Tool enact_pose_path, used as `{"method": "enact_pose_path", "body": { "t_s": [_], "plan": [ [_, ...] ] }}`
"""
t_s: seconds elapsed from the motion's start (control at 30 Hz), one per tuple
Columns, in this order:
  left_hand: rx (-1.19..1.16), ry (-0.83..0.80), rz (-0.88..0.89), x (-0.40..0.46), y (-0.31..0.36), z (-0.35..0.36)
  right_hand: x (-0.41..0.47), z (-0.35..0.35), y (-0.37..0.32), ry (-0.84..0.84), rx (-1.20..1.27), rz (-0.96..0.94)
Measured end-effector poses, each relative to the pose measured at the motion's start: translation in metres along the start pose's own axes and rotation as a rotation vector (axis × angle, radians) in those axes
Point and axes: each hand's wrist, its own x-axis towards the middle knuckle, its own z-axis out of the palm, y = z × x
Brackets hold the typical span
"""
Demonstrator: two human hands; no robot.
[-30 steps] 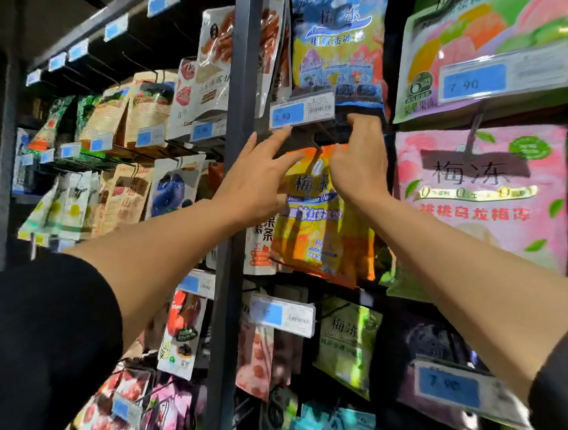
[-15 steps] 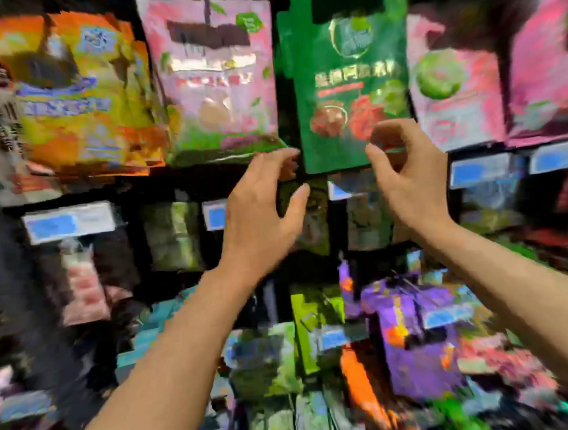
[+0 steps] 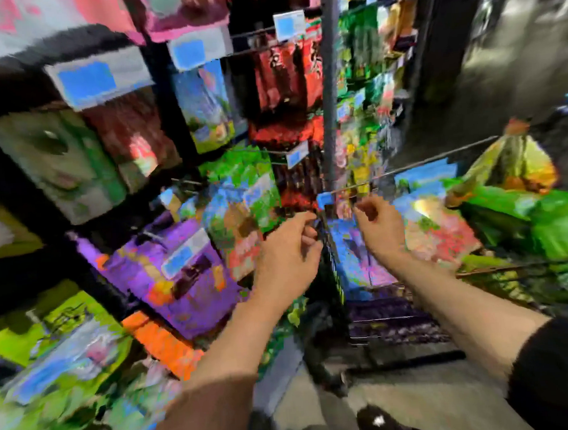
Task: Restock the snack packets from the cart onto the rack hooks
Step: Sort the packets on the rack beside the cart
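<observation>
Step in hand, as I judged it, was reaching down to the cart [image 3: 416, 326] for the next snack packets [image 3: 436, 225], w/ both arms stretched toward its near corner. To do it well: pick one packet off the top of the pile, grip it near the hang-hole edge so it's ready to thread, and get the head settled before grabbing, since the view was heavily smeared and aim would suffer. Watch the wire rim of the cart so fingers don't snag, and don't drag neighbouring bags out w/ it. Left hand [image 3: 286, 251] was loosely curled, fingers bent toward the thumb, close to the cart's corner post; whether it pinched anything couldn't be told thru the blur. Right hand [image 3: 378, 227] was likewise half-curled, thumb and fingers drawn near each other above a blue packet [image 3: 351, 254] in the cart, nothing clearly held; contact w/ that packet couldn't be told either. The two hands were near each other but apart. The packets lay piled in the cart at right, bright green, blue and pink ones. The rack [image 3: 329, 79] stood at left and ahead, hooks already carrying many bags and blue price tags [image 3: 86, 82].
</observation>
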Motion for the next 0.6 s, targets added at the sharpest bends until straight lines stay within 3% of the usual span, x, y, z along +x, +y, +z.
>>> {"method": "enact_pose_path", "body": {
  "t_s": [0.33, 0.6],
  "plan": [
    [-0.030, -0.415, 0.127, 0.120, -0.006, 0.195, 0.089, -0.112, 0.164, 0.244, -0.270, 0.299],
    [-0.108, -0.516, 0.177, 0.263, 0.027, 0.337, 0.208, -0.215, 0.249, 0.386, -0.451, 0.461]
  ]
}}
